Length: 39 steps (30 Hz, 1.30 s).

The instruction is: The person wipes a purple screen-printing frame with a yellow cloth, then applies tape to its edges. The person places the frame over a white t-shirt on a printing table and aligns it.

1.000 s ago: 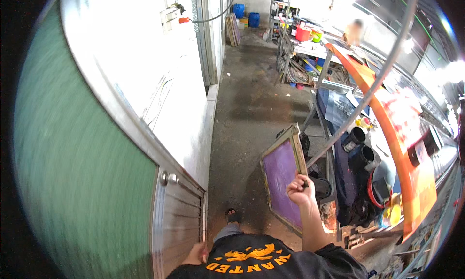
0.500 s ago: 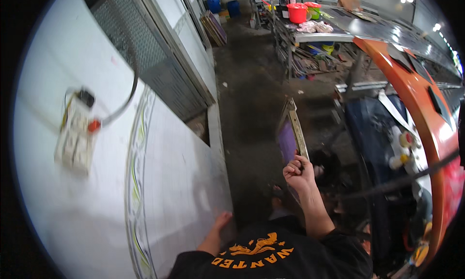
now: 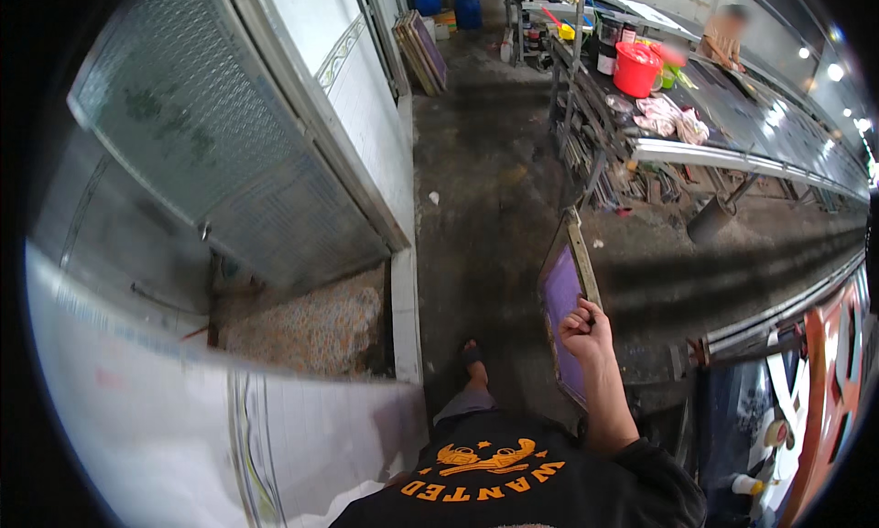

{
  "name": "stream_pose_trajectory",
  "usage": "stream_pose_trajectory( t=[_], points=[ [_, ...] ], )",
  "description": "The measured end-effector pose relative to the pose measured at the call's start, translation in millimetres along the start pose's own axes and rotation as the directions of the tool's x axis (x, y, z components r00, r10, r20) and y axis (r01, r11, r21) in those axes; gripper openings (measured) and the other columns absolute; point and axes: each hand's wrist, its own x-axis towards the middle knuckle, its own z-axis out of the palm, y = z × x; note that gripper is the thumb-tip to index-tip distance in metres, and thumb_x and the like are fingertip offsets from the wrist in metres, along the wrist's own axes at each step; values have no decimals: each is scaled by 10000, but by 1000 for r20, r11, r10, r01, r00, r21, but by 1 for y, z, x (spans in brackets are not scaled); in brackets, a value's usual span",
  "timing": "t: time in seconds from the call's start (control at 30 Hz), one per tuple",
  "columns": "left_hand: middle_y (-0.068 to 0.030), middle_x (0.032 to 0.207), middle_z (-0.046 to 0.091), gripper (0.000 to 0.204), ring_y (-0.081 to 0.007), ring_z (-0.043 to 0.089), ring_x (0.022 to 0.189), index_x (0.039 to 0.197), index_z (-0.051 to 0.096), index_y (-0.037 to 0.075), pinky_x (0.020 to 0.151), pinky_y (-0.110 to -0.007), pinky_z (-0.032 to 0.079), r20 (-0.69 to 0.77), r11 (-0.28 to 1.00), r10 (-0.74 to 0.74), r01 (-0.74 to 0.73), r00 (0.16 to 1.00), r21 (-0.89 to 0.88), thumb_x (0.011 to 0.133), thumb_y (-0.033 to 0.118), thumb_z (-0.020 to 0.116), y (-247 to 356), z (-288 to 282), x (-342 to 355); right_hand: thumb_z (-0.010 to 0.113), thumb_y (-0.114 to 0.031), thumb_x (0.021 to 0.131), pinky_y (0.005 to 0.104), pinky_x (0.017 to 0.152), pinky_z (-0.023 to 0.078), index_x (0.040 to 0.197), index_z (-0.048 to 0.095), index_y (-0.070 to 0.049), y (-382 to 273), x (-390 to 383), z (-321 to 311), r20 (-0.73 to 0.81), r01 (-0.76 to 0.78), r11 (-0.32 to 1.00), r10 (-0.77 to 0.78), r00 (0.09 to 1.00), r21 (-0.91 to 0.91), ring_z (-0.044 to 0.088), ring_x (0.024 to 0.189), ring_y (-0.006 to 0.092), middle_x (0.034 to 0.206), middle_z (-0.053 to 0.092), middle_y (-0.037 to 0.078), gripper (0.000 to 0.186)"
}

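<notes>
- A flat rectangular frame with a purple mesh panel and pale, worn rim (image 3: pixel 564 285) is held upright by the right hand (image 3: pixel 586 331), its fingers curled closed around the rim.
- The left hand is not shown, so its state cannot be told.
- The frame is held out over the dark, stained concrete floor (image 3: pixel 476 207), to the right of the sandalled foot (image 3: pixel 473 359); whether its lower edge is clear of the floor cannot be told.
- Judging by the grip, taking up the frame is done; it is not yet released or laid on any surface.
- The frame is kept apart from the long, dark, metal-edged surface (image 3: pixel 769 134) at far right, where a red plastic bucket (image 3: pixel 637 70) is placed.
- Similar flat frames (image 3: pixel 419 52) are leaned against the far left wall, untouched.
</notes>
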Motion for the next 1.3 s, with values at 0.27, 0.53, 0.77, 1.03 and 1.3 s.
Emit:
stream_pose_trajectory(
  t=[0.27, 0.53, 0.77, 1.03, 1.3],
  points=[
    [-49, 698, 569, 366, -195, 520, 542, 1083, 657, 15, 457, -388, 400, -43, 935, 344, -338, 938, 110, 1011, 367, 584, 461, -130, 79, 572, -207, 1038, 249, 481, 279, 1081, 654, -89, -21, 137, 161, -51, 158, 987, -159, 986, -21, 277, 428, 59, 545, 334, -88, 150],
    [-21, 887, 669, 258, -128, 622, 729, 1136, 675, 59, 620, -293, 495, -163, 705, 693, -708, 702, -52, 1019, 273, 593, 833, -136, 88, 625, -132, 970, 249, 486, 303, 1066, 651, -153, -50, 347, 284, -102, 162, 986, -158, 982, 37, 300, 441, 67, 585, 367, -78, 102],
    [-86, 792, 646, 367, -194, 595, 658, 1033, 631, 32, 563, -386, 474, 110, 977, 201, -208, 973, 49, 1002, 397, 619, 868, -174, 138, 633, -105, 924, 258, 494, 330, 911, 628, -168, -59, 536, 475, -151, 17, 1000, -13, 988, 25, 338, 436, 71, 581, 405, -76, 65],
    [-184, 889, 713, 553, -309, 703, 814, 1076, 681, -22, 738, -466, 534, 9, 992, -127, 127, 992, 22, 987, 507, 547, 1040, -189, 174, 638, -134, 952, 272, 481, 327, 825, 617, -131, -97, 727, 657, -169, 107, 994, -108, 980, -14, 328, 432, 90, 566, 399, -66, 129],
    [-256, 1032, 728, 717, -379, 708, 1011, 1068, 734, -22, 906, -479, 523, 50, 637, 349, -277, 936, 719, 996, 617, 416, 1526, -253, 306, 611, -187, 975, 257, 500, 356, 1013, 727, -91, -103, 886, 856, -49, 173, 978, -180, 983, -118, 344, 456, 65, 572, 396, -61, 156]
  ],
)
